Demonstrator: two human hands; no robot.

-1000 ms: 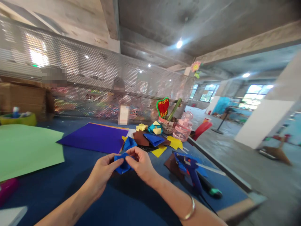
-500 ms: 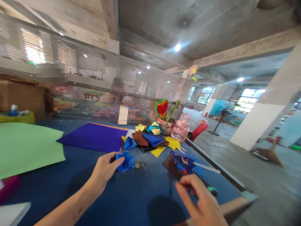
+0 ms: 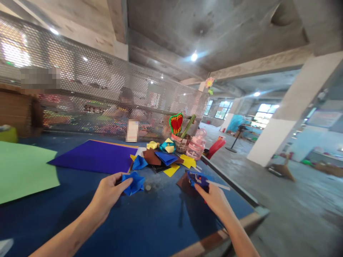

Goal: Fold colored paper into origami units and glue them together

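My left hand [image 3: 116,185] pinches a blue origami piece [image 3: 135,182] between thumb and fingers, just above the table. At the right, my right hand [image 3: 213,194] is closed round a blue hot glue gun [image 3: 197,178], with a white glue stick [image 3: 221,184] poking out of its back. Part of the grip is hidden by the hand. Beneath the gun lies brown paper [image 3: 183,182]. Another blue folded piece [image 3: 139,162] rests behind the left hand. Close to the held piece is a small round spot or disc [image 3: 148,187] that I cannot make out.
Brown, blue and yellow papers [image 3: 166,159] are heaped mid-table. Behind them stand a basket [image 3: 180,143] with a red heart decoration [image 3: 176,124] and a pink bottle [image 3: 196,145]. Purple sheets [image 3: 93,157] and a green sheet [image 3: 25,171] lie left. A perforated metal screen [image 3: 93,85] borders the back.
My right hand has moved forward onto the hot glue gun and closed on it. My left hand still holds the blue origami piece. The view has turned slightly right.
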